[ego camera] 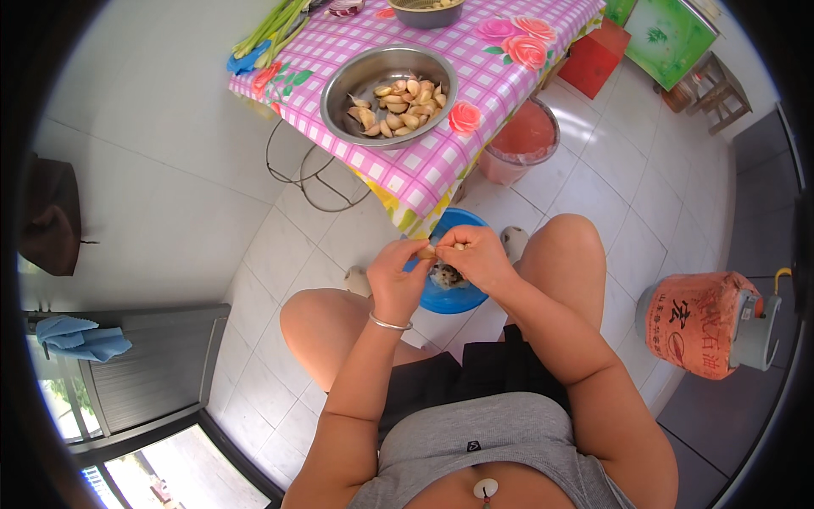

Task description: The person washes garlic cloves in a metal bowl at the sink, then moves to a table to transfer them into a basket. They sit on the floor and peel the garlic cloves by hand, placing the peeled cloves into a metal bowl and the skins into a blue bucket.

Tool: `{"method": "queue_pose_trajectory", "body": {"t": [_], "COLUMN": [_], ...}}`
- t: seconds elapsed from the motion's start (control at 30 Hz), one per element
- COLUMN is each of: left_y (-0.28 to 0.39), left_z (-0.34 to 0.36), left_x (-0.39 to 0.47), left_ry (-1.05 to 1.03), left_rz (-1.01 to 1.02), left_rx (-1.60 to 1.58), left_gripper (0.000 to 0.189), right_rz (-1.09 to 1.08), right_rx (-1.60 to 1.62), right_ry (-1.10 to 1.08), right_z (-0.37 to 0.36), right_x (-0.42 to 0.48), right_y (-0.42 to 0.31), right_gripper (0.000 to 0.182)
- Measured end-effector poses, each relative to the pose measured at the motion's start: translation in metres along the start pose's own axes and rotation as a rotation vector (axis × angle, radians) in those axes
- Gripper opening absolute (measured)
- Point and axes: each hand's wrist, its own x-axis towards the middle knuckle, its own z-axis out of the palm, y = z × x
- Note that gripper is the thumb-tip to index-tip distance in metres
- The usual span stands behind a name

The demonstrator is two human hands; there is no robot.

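Observation:
My left hand [397, 273] pinches a garlic clove [427, 252] between thumb and fingers. The fingertips of my right hand [483, 257] meet it from the other side. Another pale clove [461, 246] shows in the curl of my right hand. Below both hands, on the floor between my feet, is a blue plastic basin [448, 302] with what look like garlic skins [447, 275] inside. Ahead on the table stands a stainless steel bowl [346, 67], holding several unpeeled garlic cloves [413, 102].
A checked tablecloth [420, 181] covers the table, its corner hanging close to my hands. Farther back are a grey bowl [429, 18] and green stalks [270, 32]. A lined pink bin [502, 162] stands beside the table. To the right is an orange gas cylinder [690, 324].

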Motion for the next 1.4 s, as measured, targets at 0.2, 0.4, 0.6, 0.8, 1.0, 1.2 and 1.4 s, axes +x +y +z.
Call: {"method": "queue_pose_trajectory", "body": {"t": [0.2, 0.4, 0.6, 0.8, 1.0, 1.2, 1.4], "left_y": [0.0, -0.01, -0.014, -0.007, -0.004, 0.0, 0.001], "left_z": [0.0, -0.012, -0.023, -0.022, -0.012, -0.006, -0.005], "left_x": [0.001, 0.008, 0.012, 0.01, 0.004, -0.002, -0.005], "left_ry": [-0.099, -0.085, -0.055, -0.172, -0.223, -0.199, -0.154], "left_rz": [-0.268, -0.444, -0.378, -0.43, -0.389, -0.29, -0.242], "left_rx": [-0.322, -0.846, -0.81, -0.665, -0.608, -0.396, -0.299], "left_gripper": [0.025, 0.031, 0.032, 0.033, 0.028, 0.028, 0.025], "right_rz": [-0.038, 0.123, 0.002, -0.184, -0.354, -0.454, -0.54], "right_rx": [0.018, 0.212, -0.129, -0.42, -0.325, -0.338, -0.4], "right_ry": [0.028, -0.018, 0.017, 0.042, 0.163, 0.165, 0.247], "right_z": [0.0, -0.011, -0.017, -0.014, 0.0, 0.002, 0.008], "right_x": [0.0, 0.004, 0.0, -0.008, -0.009, -0.006, -0.006], "right_y": [0.0, -0.001, -0.007, -0.011, -0.009, -0.003, -0.003], "right_gripper": [0.013, 0.011, 0.013, 0.015, 0.016, 0.013, 0.007]}}
